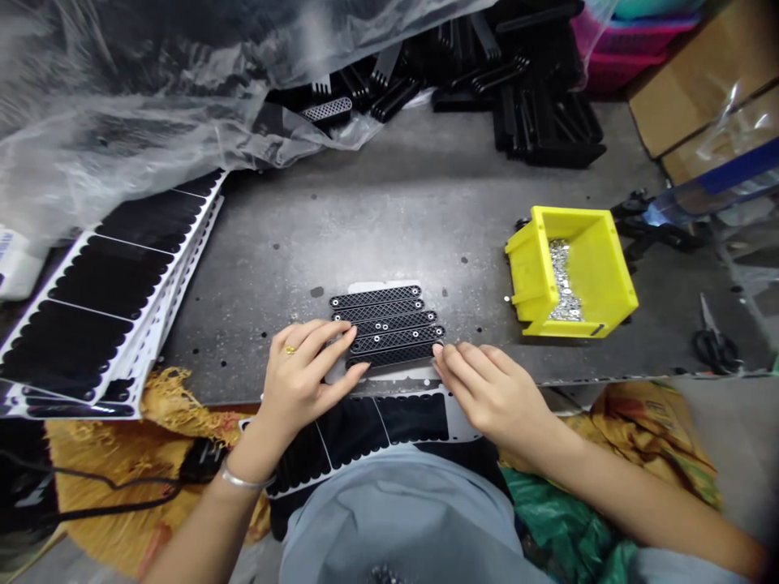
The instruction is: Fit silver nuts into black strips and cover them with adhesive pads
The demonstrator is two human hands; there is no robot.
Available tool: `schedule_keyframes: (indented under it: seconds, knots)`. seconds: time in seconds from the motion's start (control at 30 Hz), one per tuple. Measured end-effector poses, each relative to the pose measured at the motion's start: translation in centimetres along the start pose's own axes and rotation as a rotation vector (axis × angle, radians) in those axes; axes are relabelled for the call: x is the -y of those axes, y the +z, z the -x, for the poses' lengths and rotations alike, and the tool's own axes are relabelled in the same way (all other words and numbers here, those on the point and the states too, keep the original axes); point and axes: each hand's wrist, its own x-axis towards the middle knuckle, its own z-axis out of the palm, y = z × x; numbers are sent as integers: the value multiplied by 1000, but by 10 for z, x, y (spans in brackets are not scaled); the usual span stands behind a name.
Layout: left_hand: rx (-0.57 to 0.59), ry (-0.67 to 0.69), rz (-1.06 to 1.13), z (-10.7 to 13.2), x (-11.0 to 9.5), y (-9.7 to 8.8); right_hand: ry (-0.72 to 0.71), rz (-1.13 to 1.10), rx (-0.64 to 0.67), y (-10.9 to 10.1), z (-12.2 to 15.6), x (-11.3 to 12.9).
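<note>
Several black perforated strips (389, 324) lie side by side in a row on a white backing sheet (380, 286) on the grey table (395, 211). My left hand (301, 373) rests at their left ends, fingers stretched flat and touching the nearest strips; a gold ring is on one finger. My right hand (487, 389) sits at the right end of the nearest strip, fingertips together against its tip. Neither hand lifts anything. A sheet of black foam pads (365, 426) lies on my lap below the table edge.
A yellow bin (600, 280) holding small silver screws (563, 280) stands at the right. Stacked sheets of black pads (109, 284) lie at the left under a clear plastic bag (122, 97). Black parts (535, 105) pile at the back. Scissors (712, 341) lie far right.
</note>
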Motion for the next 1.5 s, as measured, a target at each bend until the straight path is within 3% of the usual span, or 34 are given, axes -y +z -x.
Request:
schedule_keyframes:
  seconds: [0.2,0.37,0.63,0.73,0.87,0.97,1.13,1.3,1.5]
  knots:
    - [71,87,78,-22,-8,0,-181,-62,8,0,0,-31]
    - [58,59,93,-10,4,-10,-263,-153,-54,9,-1,-46]
    - [18,62,113,10,5,-6,25,-347,-48,11,-7,-33]
    - [2,54,103,11,5,-5,192,-427,-50,17,-19,-32]
    - [36,88,83,11,10,-6,265,-615,-101,28,-45,-16]
    - [47,119,87,10,15,-6,199,-694,-160,32,-62,12]
    - [18,149,101,11,21,-5,-9,-432,-209,37,-72,46]
    - [64,135,93,13,16,-6,-104,-342,-104,30,-69,51]
    - [55,33,19,16,-2,-9,-160,-340,-105,24,-74,43]
